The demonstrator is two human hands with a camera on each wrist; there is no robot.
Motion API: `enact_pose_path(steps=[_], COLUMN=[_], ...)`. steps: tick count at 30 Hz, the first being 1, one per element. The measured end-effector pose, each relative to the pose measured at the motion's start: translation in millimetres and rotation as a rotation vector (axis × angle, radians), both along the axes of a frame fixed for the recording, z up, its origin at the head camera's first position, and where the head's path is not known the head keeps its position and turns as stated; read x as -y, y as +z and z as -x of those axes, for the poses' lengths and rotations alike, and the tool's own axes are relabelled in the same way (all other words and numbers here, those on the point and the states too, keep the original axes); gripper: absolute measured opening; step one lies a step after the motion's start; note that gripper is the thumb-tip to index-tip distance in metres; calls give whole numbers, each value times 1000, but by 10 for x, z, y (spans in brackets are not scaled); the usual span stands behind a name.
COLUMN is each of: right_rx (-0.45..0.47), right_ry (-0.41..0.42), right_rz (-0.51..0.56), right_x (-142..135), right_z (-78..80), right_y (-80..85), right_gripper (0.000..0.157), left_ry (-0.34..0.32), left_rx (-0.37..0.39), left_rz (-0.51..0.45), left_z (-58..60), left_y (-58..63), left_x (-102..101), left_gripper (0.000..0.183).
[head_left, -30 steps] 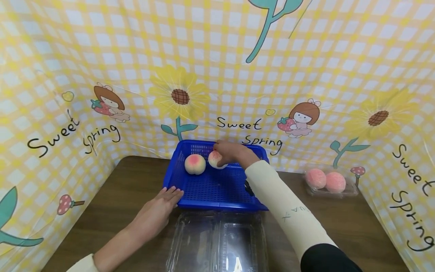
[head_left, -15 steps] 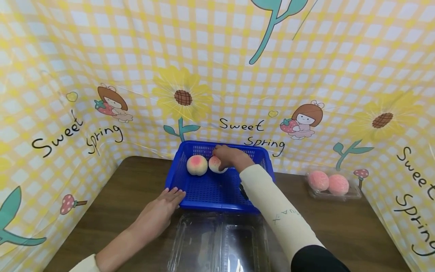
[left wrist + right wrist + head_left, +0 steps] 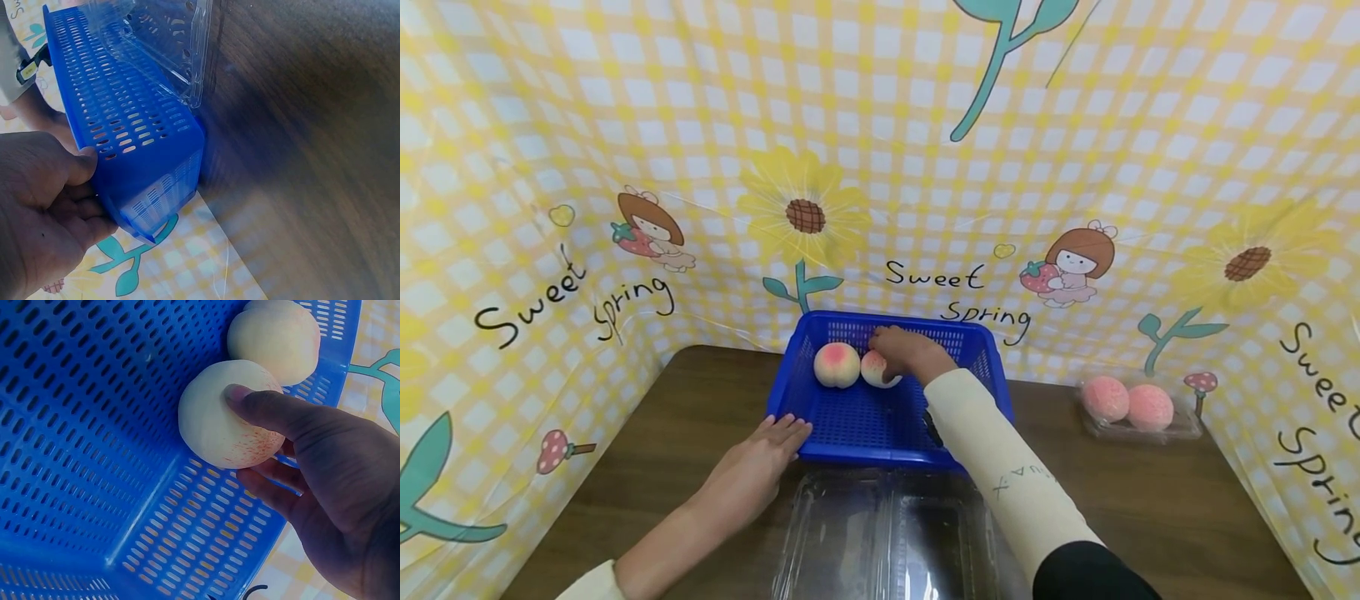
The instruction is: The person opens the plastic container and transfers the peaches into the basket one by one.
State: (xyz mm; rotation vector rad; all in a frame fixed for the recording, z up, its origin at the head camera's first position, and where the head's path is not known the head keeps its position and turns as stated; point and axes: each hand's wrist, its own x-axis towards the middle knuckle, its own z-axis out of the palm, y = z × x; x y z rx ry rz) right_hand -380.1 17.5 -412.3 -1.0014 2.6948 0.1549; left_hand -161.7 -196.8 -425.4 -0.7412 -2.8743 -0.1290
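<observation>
A blue plastic basket (image 3: 865, 457) with slotted walls stands on the table against the cloth. Two pale peaches with pink blush are inside, side by side near the back wall. My right hand (image 3: 910, 350) grips the right-hand peach (image 3: 219, 419), thumb on one side and fingers on the other. The left-hand peach (image 3: 837, 365) lies close beside it, untouched by the hand. At the basket's near left corner, my left hand (image 3: 752, 467) holds the rim. In the left wrist view its thumb (image 3: 81, 165) lies on the outer wall, with the fingers bent at the rim.
A clear clamshell box (image 3: 887, 533) lies opened out in front of the basket. On the right, another clear pack (image 3: 1183, 423) holds two pink peaches (image 3: 1107, 398). Checked yellow cloth (image 3: 880, 192) walls surround the brown table (image 3: 647, 433).
The right hand stays on its peach, which sits slightly lower in view, closer to the other peach. The left hand keeps its place on the basket. The head view has shifted slightly.
</observation>
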Motion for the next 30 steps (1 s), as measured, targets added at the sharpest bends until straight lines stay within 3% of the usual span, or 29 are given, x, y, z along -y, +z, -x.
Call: enact_pose_path(steps=[9, 14, 18, 21, 25, 28, 30], right_rx=[1, 7, -11, -86, -254, -333, -343], right_ry=[-60, -112, -142, -106, -20, 33, 59], right_rz=[42, 29, 76, 184, 355, 449, 493], right_x=[-68, -153, -264, -412, -688, -894, -1013], right_z=[-41, -71, -187, -415, -877, -1258, -1489], right_y=[5, 139, 286, 364, 387, 338, 290], right_gripper=[65, 68, 60, 51, 37, 29, 26], left_ry=[-7, -27, -80, -124, -187, -221, -203], left_rx=[14, 58, -7, -103, -215, -249, -224], left_rz=[-4, -62, -127, -161, -206, -214, -210], left_z=[24, 79, 95, 49, -84, -227, -335], left_y=[-3, 23, 68, 136, 224, 239, 229], left_x=[-21, -19, 13, 13, -28, -73, -103], left_gripper=[58, 46, 42, 41, 30, 20, 15])
